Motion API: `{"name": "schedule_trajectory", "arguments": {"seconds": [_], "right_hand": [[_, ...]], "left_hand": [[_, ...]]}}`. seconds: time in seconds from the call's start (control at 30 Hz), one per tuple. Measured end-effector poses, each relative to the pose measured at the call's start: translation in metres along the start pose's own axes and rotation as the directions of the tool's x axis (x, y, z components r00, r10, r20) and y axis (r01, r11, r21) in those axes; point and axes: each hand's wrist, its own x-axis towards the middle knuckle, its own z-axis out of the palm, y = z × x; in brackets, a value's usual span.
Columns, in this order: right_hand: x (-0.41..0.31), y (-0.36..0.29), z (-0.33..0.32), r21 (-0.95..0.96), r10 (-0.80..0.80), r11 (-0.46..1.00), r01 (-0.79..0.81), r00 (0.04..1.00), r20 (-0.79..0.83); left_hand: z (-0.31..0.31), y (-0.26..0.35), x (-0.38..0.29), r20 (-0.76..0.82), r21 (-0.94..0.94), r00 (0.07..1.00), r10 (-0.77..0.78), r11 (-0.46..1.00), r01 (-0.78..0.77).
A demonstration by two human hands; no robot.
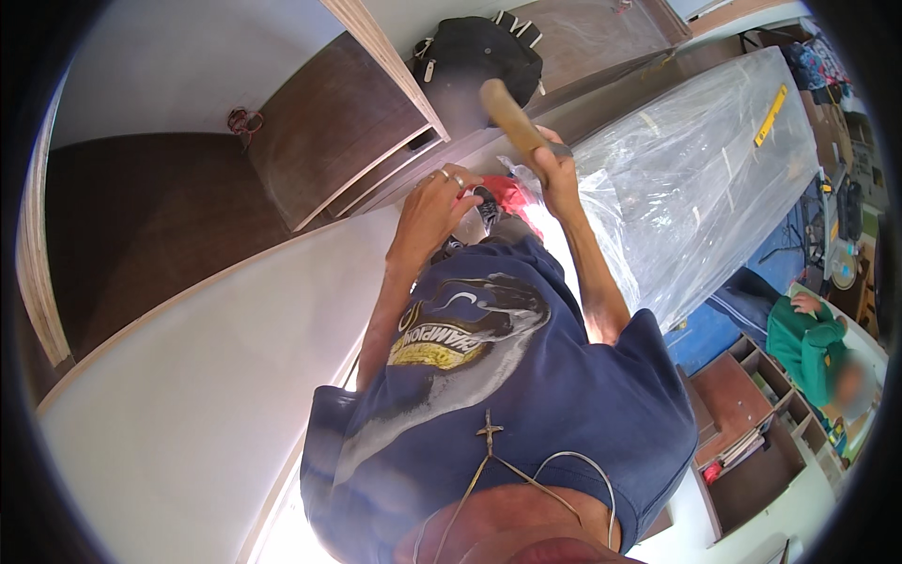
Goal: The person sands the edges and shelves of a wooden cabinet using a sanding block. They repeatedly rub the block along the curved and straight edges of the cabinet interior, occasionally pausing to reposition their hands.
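My right hand [557, 169] is closed around a brown, wood-like tool or block [513, 121], its rounded end pointing up and left. A small grey part shows beside the fingers; its exact kind cannot be told. Lower and to the left, my left hand [440, 204] wears rings and has its fingers bent, thumb and forefinger apart. I see nothing held in it. Below the hands are a dark laced shoe [487, 204] and a red item [511, 194], partly hidden. The white panel [211, 317] with a wood edge lies left of my body.
Dark brown cabinet panels [338, 127] stand at the upper left, with coiled wires [244, 121]. A black backpack [465, 56] rests behind. Plastic sheeting [690, 176] at right carries a yellow level [771, 116]. A person in green [796, 345] is beyond, near brown shelving [747, 486].
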Motion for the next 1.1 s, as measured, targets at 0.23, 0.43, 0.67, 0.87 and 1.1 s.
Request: {"name": "schedule_trajectory", "arguments": {"seconds": [0.23, 0.43, 0.67, 0.87, 1.1], "right_hand": [[-0.019, -0.038, 0.013, -0.790, -0.419, 0.364, 0.493, 0.844, 0.334], [-0.019, -0.048, 0.013, -0.790, -0.345, 0.269, 0.551, 0.821, 0.455], [-0.019, -0.059, 0.019, -0.787, -0.296, 0.174, 0.592, 0.793, 0.532], [-0.019, -0.068, 0.025, -0.787, -0.196, 0.139, 0.601, 0.795, 0.573], [-0.016, -0.060, 0.020, -0.767, -0.194, 0.098, 0.634, 0.768, 0.610]], "left_hand": [[-0.014, 0.024, -0.005, -0.217, -0.081, 0.973, -0.083, 0.994, 0.066], [-0.026, 0.029, 0.016, -0.178, 0.308, 0.946, 0.270, 0.929, -0.207], [-0.012, 0.033, 0.029, 0.016, 0.356, 0.977, 0.213, 0.912, -0.205], [0.002, 0.018, 0.032, 0.050, 0.542, 0.950, 0.308, 0.791, -0.285], [0.028, -0.006, 0.027, 0.045, 0.356, 0.970, 0.241, 0.903, -0.241]]}}
